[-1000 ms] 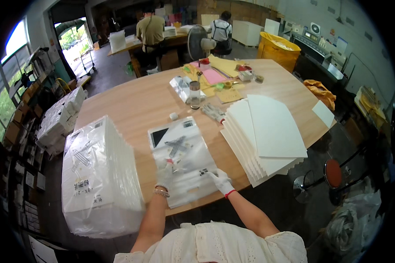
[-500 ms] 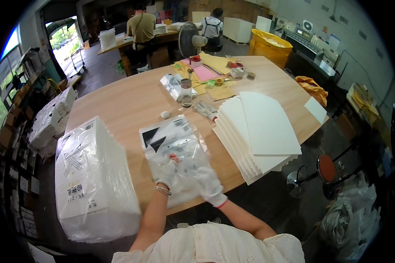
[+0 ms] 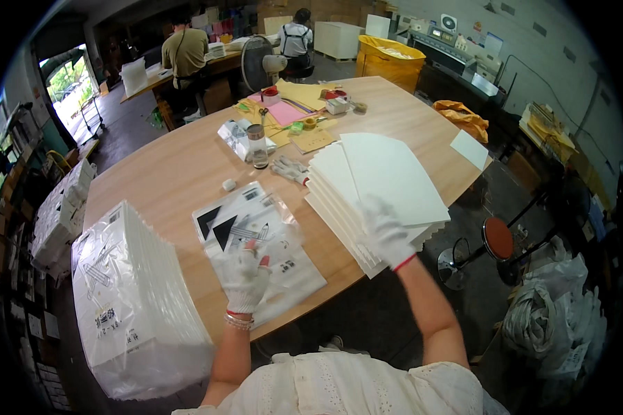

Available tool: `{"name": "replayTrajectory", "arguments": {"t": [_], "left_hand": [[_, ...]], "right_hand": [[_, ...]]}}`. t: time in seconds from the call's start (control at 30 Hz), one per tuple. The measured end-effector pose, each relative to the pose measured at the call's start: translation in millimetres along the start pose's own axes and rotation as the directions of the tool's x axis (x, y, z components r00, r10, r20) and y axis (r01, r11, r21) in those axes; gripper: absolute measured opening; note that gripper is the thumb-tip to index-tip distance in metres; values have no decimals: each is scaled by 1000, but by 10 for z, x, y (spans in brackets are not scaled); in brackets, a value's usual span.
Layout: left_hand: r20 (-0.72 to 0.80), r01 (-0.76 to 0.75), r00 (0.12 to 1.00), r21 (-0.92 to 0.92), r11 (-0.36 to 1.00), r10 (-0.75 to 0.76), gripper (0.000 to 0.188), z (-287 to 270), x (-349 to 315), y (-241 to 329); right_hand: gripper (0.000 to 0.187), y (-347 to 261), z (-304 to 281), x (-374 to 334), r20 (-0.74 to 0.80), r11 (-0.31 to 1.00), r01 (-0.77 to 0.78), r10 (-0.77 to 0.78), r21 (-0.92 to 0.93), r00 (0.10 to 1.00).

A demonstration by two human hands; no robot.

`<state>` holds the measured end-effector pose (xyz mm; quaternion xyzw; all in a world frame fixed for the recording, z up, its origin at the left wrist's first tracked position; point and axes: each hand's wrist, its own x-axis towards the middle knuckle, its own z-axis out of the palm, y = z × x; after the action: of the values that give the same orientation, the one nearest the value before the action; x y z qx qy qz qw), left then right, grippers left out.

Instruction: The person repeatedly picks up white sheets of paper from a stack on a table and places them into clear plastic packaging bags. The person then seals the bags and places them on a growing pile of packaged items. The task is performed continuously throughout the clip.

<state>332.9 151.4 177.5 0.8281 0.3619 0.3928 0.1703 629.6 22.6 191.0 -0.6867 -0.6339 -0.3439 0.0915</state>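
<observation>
- Bales (image 3: 66, 214), white, wrapped: floor, far left, beyond the table.
- Doorway (image 3: 69, 79), bright; trolley (image 3: 91, 114) just inside it.
- Stack (image 3: 128, 297) of filled clear bags: large, at the left edge of the table (image 3: 152, 173), bounding the work space on that side.
- Co-worker (image 3: 185, 54) in tan top, at a rear bench.
- Bags (image 3: 294, 283), clear, printed, overlapping: flat on the table between stack and sheets.
- Lump (image 3: 229, 185), small, white: just beyond the bags.
- Left hand (image 3: 246, 277), white glove, bare fingertips: over the bags, hiding part of the print; thumb apart from the fingers; cannot tell whether film is pinched.
- Packet (image 3: 234, 140), silvery; glass (image 3: 258, 155) beside it, upright; both behind the bags.
- Fan (image 3: 257, 63), behind the table.
- Spare glove (image 3: 289, 168): between glass and sheets.
- Papers (image 3: 282, 111), yellow and pink, with tape rolls: far side of table.
- Second person (image 3: 296, 43), seated, rear.
- Right hand (image 3: 386, 232), gloved, blurred: over the near part of the sheets, covering some; grip and contact cannot be told.
- Sheets (image 3: 391, 173), white, fanned pile: right of the bags.
- Yellow sack (image 3: 391, 66), beyond the table.
- Orange sack (image 3: 464, 119); white card (image 3: 469, 149) at the table's right edge.
- Stool (image 3: 497, 238), red seat.
- Plastic heap (image 3: 561, 318), floor, far right.
</observation>
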Motion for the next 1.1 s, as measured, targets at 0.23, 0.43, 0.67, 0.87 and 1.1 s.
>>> {"name": "replayTrajectory", "arguments": {"t": [0.23, 0.43, 0.67, 0.87, 1.1], "left_hand": [[376, 340, 917, -555, 759, -136, 23, 206, -255, 505], [870, 847, 418, -271, -457, 260, 35, 422, -341, 880], [875, 733, 478, -345, 587, -83, 56, -151, -408, 796], [573, -227, 753, -236, 945, 324, 68, 187, -987, 1084], [157, 226, 964, -66, 972, -213, 53, -111, -140, 53]], "right_hand": [[31, 789, -115, 145, 460, 793, -530, 366, 301, 809], [20, -398, -1091, -177, 36, 847, 153, -199, 509, 979], [25, 4, -785, -1312, 729, -395, -612, 380, 685, 570], [46, -1417, -432, -1064, 484, -187, -476, 598, 859, 639], [30, -1071, -728, -1160, 285, 148, -410, 513, 900, 810]]}}
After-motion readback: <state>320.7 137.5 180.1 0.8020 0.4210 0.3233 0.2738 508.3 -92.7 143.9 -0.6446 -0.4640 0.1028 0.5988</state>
